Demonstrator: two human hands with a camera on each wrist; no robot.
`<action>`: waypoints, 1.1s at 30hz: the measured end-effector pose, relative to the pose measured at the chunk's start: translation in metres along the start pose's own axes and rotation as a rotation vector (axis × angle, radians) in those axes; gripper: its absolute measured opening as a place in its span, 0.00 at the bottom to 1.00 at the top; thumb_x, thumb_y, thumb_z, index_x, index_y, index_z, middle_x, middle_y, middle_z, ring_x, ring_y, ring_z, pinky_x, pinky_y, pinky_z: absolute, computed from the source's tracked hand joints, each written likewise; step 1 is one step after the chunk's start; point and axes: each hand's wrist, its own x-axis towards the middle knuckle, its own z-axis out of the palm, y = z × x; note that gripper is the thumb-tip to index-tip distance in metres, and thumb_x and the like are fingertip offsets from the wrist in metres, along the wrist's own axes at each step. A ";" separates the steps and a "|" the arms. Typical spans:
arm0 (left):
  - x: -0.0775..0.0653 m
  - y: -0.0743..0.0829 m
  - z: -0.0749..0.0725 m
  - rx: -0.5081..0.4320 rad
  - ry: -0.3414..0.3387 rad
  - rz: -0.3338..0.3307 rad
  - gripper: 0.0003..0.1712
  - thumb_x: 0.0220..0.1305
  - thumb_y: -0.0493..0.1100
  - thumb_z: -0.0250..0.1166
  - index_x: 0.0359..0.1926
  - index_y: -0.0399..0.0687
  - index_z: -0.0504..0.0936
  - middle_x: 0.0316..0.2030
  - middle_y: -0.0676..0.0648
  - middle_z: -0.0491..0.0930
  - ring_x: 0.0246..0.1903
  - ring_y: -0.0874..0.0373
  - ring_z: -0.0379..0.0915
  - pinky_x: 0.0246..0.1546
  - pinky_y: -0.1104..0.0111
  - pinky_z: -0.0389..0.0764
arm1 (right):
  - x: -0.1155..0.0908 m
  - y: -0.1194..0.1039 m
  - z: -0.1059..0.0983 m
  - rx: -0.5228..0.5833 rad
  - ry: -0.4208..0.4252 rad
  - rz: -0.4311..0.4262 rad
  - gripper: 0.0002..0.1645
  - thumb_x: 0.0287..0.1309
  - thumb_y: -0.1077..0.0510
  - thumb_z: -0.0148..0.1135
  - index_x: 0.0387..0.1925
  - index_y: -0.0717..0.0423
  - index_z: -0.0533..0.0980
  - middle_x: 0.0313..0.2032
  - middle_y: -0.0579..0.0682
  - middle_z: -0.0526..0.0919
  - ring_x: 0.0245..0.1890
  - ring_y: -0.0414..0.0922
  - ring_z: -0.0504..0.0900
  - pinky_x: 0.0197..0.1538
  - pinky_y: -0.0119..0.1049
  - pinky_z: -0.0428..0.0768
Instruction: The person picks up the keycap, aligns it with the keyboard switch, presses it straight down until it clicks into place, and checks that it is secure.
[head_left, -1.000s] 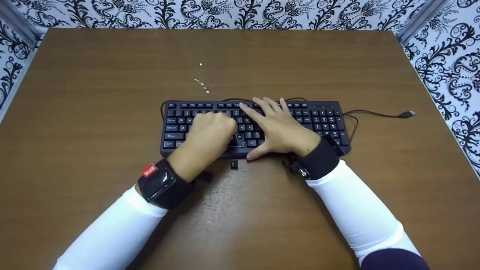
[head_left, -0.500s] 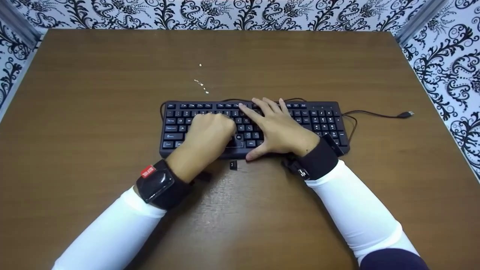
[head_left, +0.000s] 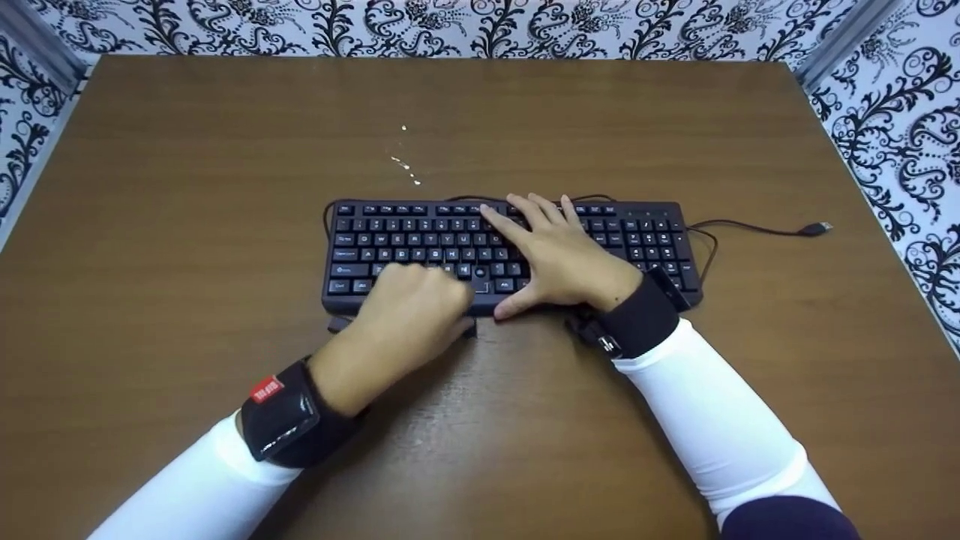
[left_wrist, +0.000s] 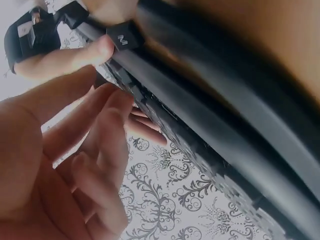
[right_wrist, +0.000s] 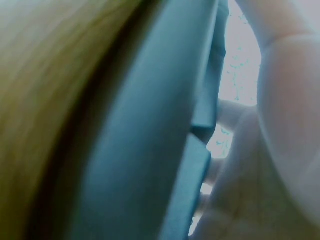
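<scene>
A black keyboard lies across the table. One key socket in its lower letter row stands bare. The loose M keycap rests on the table just in front of the keyboard. Beside it is my left hand, fingers curled and thumb and index tips drawn close together. A dark sliver shows between those tips in the left wrist view; I cannot tell whether it is held. My right hand spreads its straight fingers over the keyboard's right middle, thumb on the front edge. Its palm and fingers border the keyboard in the right wrist view.
A USB cable trails off to the right of the keyboard, ending in a plug. Several tiny pale specks lie behind it on the brown table. Patterned wallpaper borders the far edge.
My left hand has drawn back from the middle keys toward the front edge, beside the loose keycap, uncovering several letter keys. My right hand stays in place on the keyboard.
</scene>
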 end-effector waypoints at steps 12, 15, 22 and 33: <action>-0.004 0.007 0.016 0.014 0.008 0.025 0.15 0.50 0.55 0.67 0.27 0.47 0.83 0.20 0.48 0.81 0.17 0.51 0.75 0.17 0.58 0.75 | -0.001 0.001 0.000 -0.005 0.007 -0.004 0.75 0.20 0.17 0.62 0.71 0.34 0.39 0.71 0.57 0.45 0.70 0.60 0.43 0.67 0.63 0.37; -0.003 0.009 0.017 0.012 0.004 0.022 0.15 0.51 0.54 0.67 0.28 0.47 0.83 0.21 0.48 0.82 0.18 0.50 0.76 0.17 0.58 0.75 | -0.001 0.000 -0.001 -0.009 0.013 -0.009 0.75 0.20 0.18 0.62 0.71 0.34 0.40 0.71 0.57 0.46 0.70 0.60 0.44 0.67 0.63 0.38; -0.003 0.011 0.017 -0.011 -0.012 0.029 0.12 0.49 0.51 0.69 0.29 0.48 0.83 0.24 0.48 0.83 0.21 0.49 0.78 0.20 0.57 0.78 | -0.001 0.000 0.000 -0.008 0.016 -0.014 0.75 0.19 0.17 0.62 0.71 0.34 0.40 0.71 0.57 0.46 0.70 0.60 0.44 0.67 0.63 0.38; -0.002 0.015 0.023 -0.048 0.057 0.016 0.03 0.50 0.39 0.65 0.28 0.46 0.83 0.24 0.47 0.83 0.21 0.51 0.77 0.20 0.59 0.79 | -0.001 0.001 0.001 -0.006 0.013 -0.004 0.76 0.19 0.18 0.62 0.71 0.34 0.40 0.71 0.57 0.46 0.70 0.60 0.44 0.67 0.63 0.38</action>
